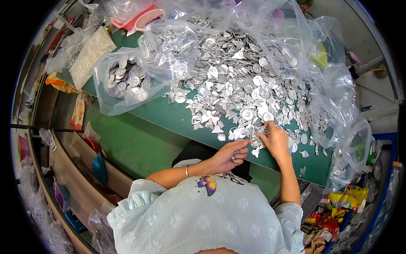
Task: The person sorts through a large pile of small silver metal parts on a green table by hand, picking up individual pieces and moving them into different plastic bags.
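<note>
A large heap of silver metal charms, many round and others in cut-out shapes, spreads over the green table. Close to the table's front edge, my left hand is curled round a few small silver charms, partly hidden by its fingers; its index finger points toward the heap. My right hand reaches down onto the near side of the heap, thumb and index finger apart. Its index fingertip touches or nearly touches a round silver charm. Loose charms lie under and beside this hand.
Clear plastic bags drape over the heap's back and right side. An open bag of round charms stands left. Behind is a pink tray. Shelves flank my left; colourful packets lie low right.
</note>
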Demonstrator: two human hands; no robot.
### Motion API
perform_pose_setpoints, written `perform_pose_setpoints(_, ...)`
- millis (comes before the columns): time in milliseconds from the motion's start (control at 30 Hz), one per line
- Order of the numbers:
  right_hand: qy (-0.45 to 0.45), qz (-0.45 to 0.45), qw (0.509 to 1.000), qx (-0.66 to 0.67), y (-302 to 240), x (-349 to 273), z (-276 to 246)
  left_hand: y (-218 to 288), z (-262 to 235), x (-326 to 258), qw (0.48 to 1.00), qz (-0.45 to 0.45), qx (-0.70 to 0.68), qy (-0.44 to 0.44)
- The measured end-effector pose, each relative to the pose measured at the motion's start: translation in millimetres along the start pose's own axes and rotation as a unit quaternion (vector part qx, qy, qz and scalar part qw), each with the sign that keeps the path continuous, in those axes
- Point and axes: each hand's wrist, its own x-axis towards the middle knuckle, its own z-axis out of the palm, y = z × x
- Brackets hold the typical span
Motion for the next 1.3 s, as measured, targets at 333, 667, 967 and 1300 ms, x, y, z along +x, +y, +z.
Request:
perform_pose_setpoints(333, -0.003, 0.13, 0.455, 0.881, 48, 8, -13, 2, 4, -1, 1.0, -0.026, -0.006, -0.003)
perform_pose_setpoints(667, 0.056, 0.183, 0.817, 0.544, 22, 62, -1, 3, 7, 0, 1.0, -0.018, 0.019, 0.001)
perform_pose_setpoints(967, 0.013, 0.153, 0.745, 0.65, 28, 92, -9, 3, 2, 2, 1.0, -0.02, -0.009, -0.005)
perform_pose_setpoints(1300, 0.003, 0.281, 0.483, 0.83, 21, 122, 10, 4, 0, 5, 1.0, -0.024, -0.003, -0.012)
